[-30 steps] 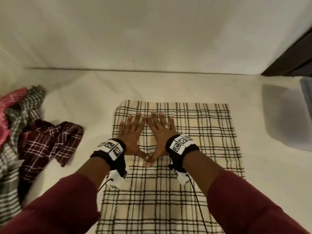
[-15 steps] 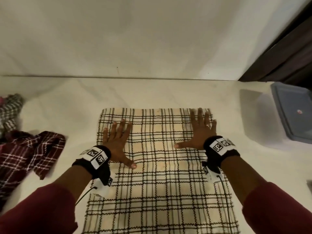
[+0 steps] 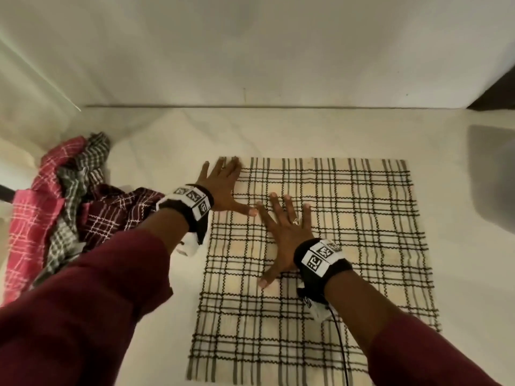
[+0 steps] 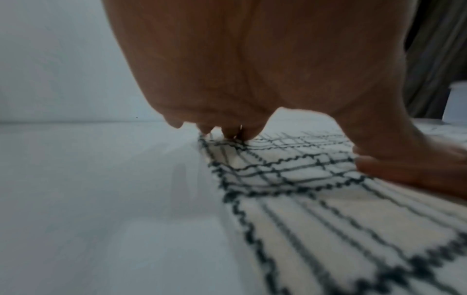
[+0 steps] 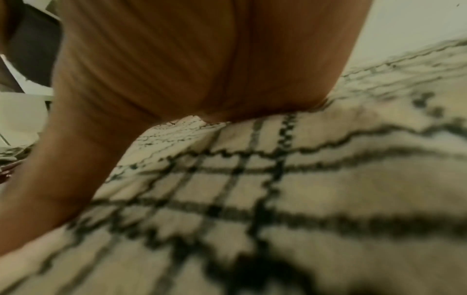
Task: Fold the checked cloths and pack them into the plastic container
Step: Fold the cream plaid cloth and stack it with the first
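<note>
White worktop [image 3: 278,129]: cream cloth with black check [image 3: 348,246], laid flat at the middle. Heap of crumpled red, grey and maroon checked cloths [image 3: 64,207], set at the left edge. Right hand [image 3: 284,232]: fingers spread, pressed flat on the cream cloth's middle. Left hand [image 3: 220,188]: fingers spread, pressed on its far left corner.

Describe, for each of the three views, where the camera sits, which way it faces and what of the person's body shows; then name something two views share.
Head: above, facing down at the cream checked cloth; shows left hand, right hand, sleeves.
Left wrist: low, along the palm; fingers touch the cloth's far corner.
Right wrist: low, under the palm, blurred.
Shared: the cloth, in all three.
</note>
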### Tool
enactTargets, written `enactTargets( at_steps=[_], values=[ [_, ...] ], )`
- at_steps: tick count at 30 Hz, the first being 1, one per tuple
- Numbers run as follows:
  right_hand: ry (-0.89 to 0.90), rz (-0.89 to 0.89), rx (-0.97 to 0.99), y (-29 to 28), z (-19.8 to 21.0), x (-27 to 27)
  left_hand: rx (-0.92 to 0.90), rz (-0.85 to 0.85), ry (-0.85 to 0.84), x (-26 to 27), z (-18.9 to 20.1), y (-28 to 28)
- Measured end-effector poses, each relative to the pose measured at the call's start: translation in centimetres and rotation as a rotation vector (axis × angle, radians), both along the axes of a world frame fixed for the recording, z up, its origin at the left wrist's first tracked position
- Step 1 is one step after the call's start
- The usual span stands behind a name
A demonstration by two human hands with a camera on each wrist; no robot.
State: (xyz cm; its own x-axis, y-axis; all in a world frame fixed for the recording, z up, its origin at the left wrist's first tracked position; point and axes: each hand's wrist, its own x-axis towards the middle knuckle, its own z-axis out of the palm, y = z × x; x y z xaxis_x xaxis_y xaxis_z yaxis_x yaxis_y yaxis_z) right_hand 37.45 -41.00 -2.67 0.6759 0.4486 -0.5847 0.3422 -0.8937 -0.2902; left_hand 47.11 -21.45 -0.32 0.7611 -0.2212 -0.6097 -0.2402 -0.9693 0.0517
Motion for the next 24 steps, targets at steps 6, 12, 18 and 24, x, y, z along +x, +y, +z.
enactTargets(
  at_steps=[6, 12, 18, 24],
  values=[
    [0.002, -0.003, 0.002, 0.2, -0.1, 0.2, 0.044, 0.053, -0.095, -0.9, -0.3, -0.2],
    [-0.091, 0.063, 0.018, 1.8, 0.5, -1.3, -0.05, -0.172, -0.011, -8.2, 0.0, -0.2],
    [-0.065, 0.132, 0.007, 2.4, -0.8, -3.7, 0.146, -0.177, 0.064, -10.8, -1.9, 0.0],
    [-0.054, -0.188, -0.05, -9.6, 0.7, -6.4, 0.109, -0.172, 0.052, -10.9, -0.7, -0.2]
  ],
)
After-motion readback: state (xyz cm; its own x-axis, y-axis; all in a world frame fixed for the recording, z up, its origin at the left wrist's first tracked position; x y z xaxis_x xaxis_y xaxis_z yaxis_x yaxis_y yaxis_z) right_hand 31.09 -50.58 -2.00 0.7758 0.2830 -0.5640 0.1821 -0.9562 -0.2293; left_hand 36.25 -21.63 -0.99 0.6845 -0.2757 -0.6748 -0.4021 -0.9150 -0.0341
